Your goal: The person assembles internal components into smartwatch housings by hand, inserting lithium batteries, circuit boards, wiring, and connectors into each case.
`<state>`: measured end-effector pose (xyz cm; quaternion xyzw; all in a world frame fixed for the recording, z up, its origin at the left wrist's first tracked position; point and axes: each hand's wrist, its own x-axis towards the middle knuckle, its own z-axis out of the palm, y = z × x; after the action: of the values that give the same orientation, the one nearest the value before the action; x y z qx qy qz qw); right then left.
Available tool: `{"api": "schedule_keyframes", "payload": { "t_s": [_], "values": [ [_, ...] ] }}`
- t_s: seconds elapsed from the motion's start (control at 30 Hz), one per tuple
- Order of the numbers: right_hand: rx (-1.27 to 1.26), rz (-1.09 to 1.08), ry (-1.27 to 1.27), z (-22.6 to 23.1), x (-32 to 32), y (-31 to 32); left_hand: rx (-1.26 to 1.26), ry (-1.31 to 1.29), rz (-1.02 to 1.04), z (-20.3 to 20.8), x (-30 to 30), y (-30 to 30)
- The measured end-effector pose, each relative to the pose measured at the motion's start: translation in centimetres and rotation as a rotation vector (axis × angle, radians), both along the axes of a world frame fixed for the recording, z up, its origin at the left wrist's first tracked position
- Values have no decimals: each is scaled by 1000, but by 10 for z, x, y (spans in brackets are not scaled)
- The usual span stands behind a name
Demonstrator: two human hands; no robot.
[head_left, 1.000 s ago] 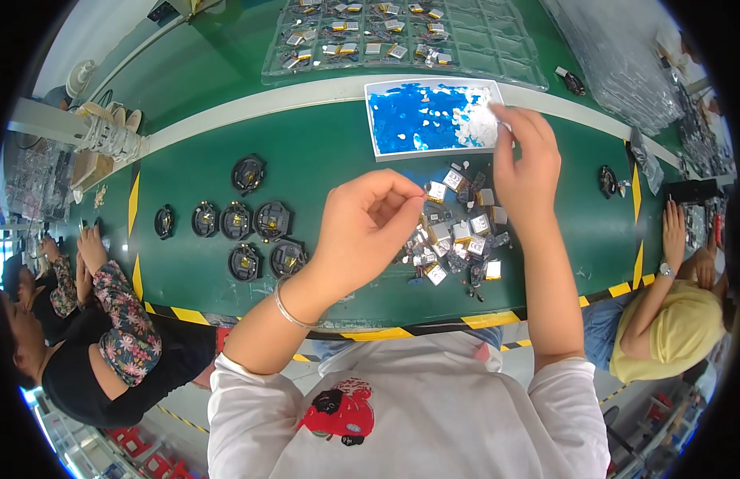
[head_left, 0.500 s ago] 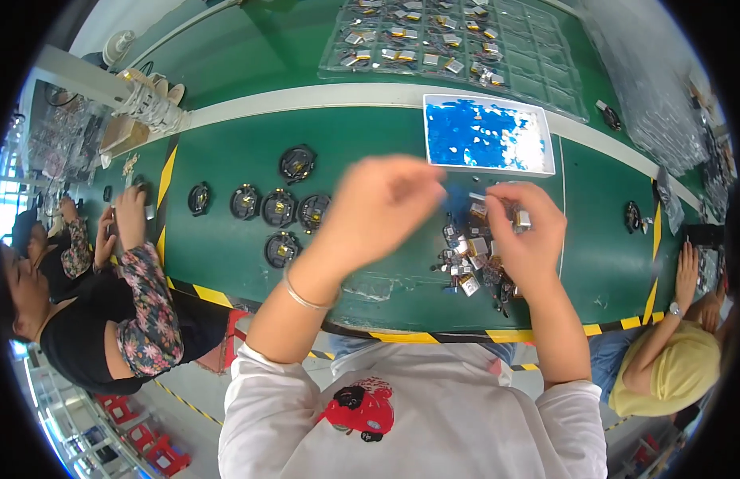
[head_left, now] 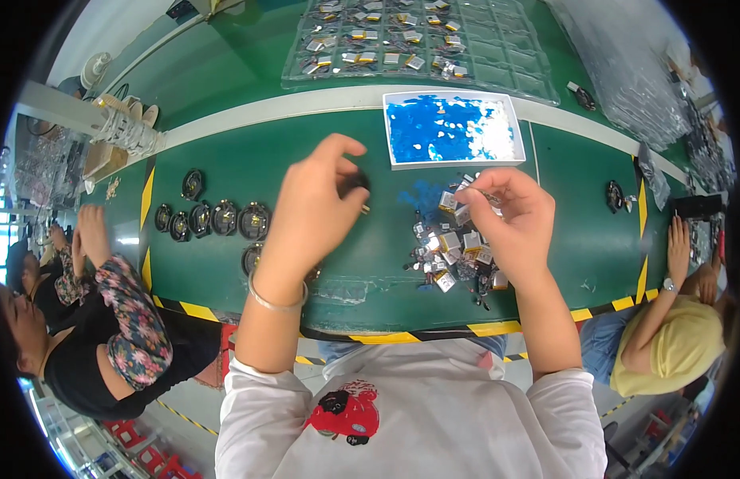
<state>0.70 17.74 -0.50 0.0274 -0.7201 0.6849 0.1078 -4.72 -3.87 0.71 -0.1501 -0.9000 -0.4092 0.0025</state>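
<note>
Centrally, the person's bare left hand (head_left: 312,203) is holding a round black plastic housing (head_left: 354,182), its grip bending around the part between thumb and curled fingers. The bare right hand (head_left: 517,219) is hovering at the upper right of a loose heap of flat, silver, rectangular batteries (head_left: 449,241) with yellow edges; its thumb and forefinger are standing close together at a small pale piece (head_left: 465,182), but whether they are pinching it cannot be told at this size. The governing relation is running sideways: the held housing is lying to the left of the right grip, about level with it, with a stretch of green desk (head_left: 577,239) showing between, and the right hand is the one standing nearer the batteries. The fingers are hiding the housing's long axis. Beyond the heap, a shallow white rectangular box (head_left: 457,164) is carrying white flecks (head_left: 497,136) over blue, mostly toward its right end; farther off, a clear plastic compartmented tray (head_left: 509,56) is holding similar batteries. Left of the left hand, a group of round black housings (head_left: 224,217) with yellowish centres is resting on the desk.
</note>
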Motion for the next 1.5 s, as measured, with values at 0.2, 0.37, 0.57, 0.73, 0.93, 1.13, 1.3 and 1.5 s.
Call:
{"api": "schedule_keyframes", "payload": {
  "t_s": [0.2,0.37,0.57,0.73,0.93,1.13,1.3,1.5],
  "values": [
    [-27,75,-22,6,6,-13,575,-314,-287,-10,21,28],
    [-263,165,-136,10,4,-12,756,-597,-138,10,22,34],
    [-245,182,-39,4,2,-9,827,-623,-197,-3,11,24],
    [-174,199,-20,7,4,-11,706,-505,-192,-7,11,21],
    [94,79,130,0,4,-21,695,-324,-201,-7,22,36],
    [205,-18,153,0,3,-19,581,-406,-133,5,32,44],
    [173,-76,171,-1,-1,-24,457,-124,-162,-4,34,48],
    [192,-111,177,-1,0,-24,401,-21,-163,-7,38,51]
  ]
}}
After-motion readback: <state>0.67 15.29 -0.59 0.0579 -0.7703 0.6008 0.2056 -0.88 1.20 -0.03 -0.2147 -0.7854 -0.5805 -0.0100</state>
